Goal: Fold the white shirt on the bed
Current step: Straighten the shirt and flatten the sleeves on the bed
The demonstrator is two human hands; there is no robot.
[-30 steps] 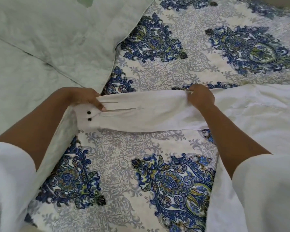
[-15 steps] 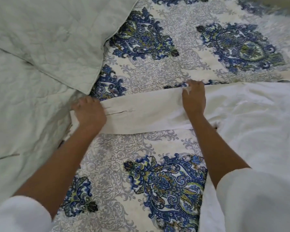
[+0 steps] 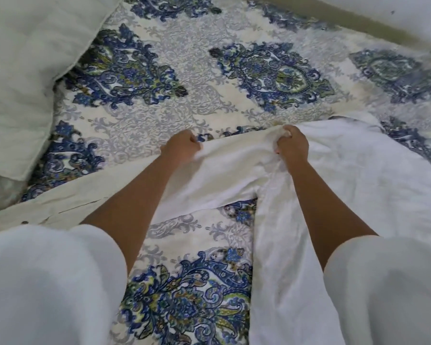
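The white shirt (image 3: 358,185) lies spread over the right part of the bed, its long sleeve running down-left to a cuff with dark buttons at the left edge. My left hand (image 3: 181,148) grips the sleeve's upper edge partway along. My right hand (image 3: 292,144) grips a bunch of fabric near where the sleeve meets the shirt's body. Both fists are curled round cloth, about a forearm's length apart.
The bed is covered by a cream sheet with blue floral medallions (image 3: 271,70). A pale green quilted blanket (image 3: 23,70) lies bunched at the upper left. The bed's far edge (image 3: 358,23) runs across the top right. My own white sleeves fill the bottom corners.
My left hand left the cuff and moved right along the sleeve, now gripping nearer my right hand. The cuff end lies loose at the left. My right hand bunched the fabric.
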